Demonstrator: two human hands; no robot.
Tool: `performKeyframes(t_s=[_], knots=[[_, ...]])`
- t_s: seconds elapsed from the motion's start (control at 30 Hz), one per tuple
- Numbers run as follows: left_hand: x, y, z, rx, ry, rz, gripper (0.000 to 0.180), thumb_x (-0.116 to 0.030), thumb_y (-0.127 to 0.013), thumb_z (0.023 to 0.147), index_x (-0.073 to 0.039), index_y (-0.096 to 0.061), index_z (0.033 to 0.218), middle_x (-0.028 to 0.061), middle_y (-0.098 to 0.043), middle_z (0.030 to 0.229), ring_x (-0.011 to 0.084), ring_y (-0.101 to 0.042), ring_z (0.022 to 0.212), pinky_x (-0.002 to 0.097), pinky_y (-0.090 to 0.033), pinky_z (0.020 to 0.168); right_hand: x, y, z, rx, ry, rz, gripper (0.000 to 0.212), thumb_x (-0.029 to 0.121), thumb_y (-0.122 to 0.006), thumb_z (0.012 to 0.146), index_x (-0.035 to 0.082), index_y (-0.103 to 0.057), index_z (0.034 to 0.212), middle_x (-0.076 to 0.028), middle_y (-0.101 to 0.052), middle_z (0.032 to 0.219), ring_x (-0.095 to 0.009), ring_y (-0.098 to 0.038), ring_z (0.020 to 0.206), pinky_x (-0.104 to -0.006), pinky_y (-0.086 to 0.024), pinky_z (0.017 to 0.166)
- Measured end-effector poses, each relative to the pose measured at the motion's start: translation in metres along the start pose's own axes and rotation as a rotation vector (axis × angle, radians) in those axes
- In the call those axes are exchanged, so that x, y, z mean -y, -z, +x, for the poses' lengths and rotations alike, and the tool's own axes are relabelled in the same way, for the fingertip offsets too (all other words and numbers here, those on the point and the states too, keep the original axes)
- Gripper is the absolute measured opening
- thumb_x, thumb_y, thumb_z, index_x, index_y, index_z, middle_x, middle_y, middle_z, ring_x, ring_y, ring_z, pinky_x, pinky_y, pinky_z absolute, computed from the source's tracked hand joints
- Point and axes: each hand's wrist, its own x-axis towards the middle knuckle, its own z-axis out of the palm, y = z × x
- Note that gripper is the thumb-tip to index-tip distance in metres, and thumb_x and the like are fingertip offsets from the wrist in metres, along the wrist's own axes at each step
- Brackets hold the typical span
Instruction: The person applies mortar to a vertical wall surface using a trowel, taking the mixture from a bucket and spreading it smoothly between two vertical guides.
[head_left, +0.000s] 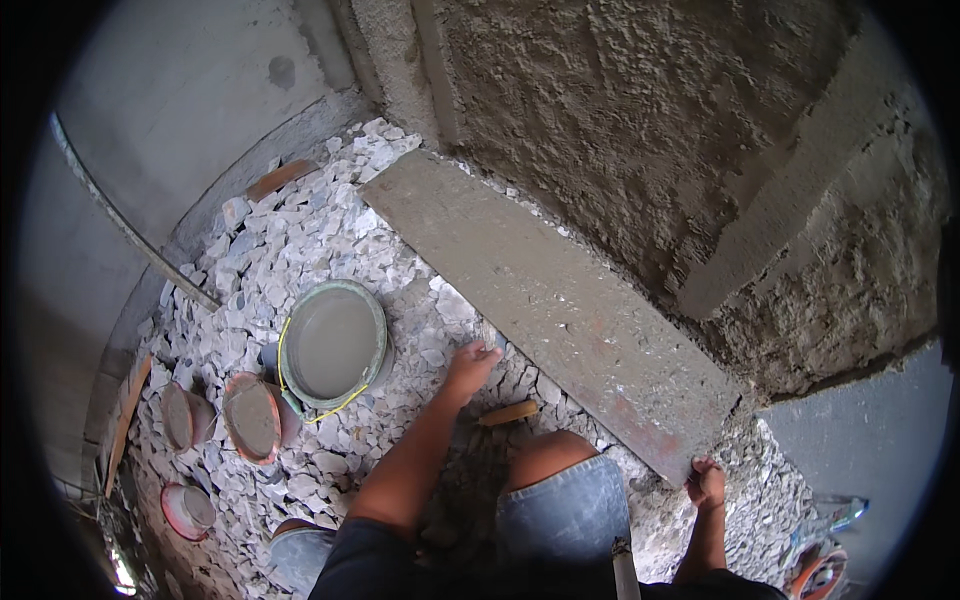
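A long board (560, 310) smeared with grey mortar lies diagonally over the rubble, along the foot of the rough wall. My right hand (706, 482) grips its near right corner, fingers curled round the edge. Beside the long left edge of the board is my left hand (473, 370), its fingers drawn together next to a pale chunk; whether they hold the chunk or the board's edge is hard to make out. A short piece of wood (508, 413) rests on the stones between that hand and my knee.
Left of me stands a large bucket (335, 345) of grey slurry with a yellow handle. Smaller buckets (252, 418) sit beyond it on broken stone (300, 470). A pipe (150, 250) leans at the left wall. Freshly mortared wall (640, 130) rises ahead; a plastic bottle (840, 513) lies right.
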Motion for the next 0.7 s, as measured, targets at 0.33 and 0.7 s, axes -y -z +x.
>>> performKeyframes(t_s=[0.33, 0.7], knots=[[-0.035, -0.101, 0.041, -0.175, 0.367, -0.256, 0.055, -0.027, -0.078, 0.092, 0.006, -0.062, 0.133, 0.0191, -0.07, 0.127, 0.0311, -0.066, 0.115, 0.0413, -0.051, 0.098, -0.015, 0.022, -0.001, -0.083, 0.085, 0.186, 0.013, 0.002, -0.055, 0.092, 0.008, -0.066, 0.089, -0.003, -0.064, 0.084, -0.019, -0.062, 0.083, -0.0357, -0.05, 0.086], [-0.074, -0.142, 0.017, 0.092, 0.323, -0.368, 0.049, -0.029, -0.081, 0.09, 0.002, -0.064, 0.124, 0.015, -0.069, 0.119, 0.0205, -0.062, 0.106, 0.0362, -0.048, 0.091, -0.028, 0.102, 0.01, -0.079, 0.094, 0.045, 0.043, 0.047, -0.068, 0.097, 0.016, -0.051, 0.072, 0.003, -0.046, 0.064, -0.014, -0.047, 0.062, -0.0341, -0.041, 0.068]])
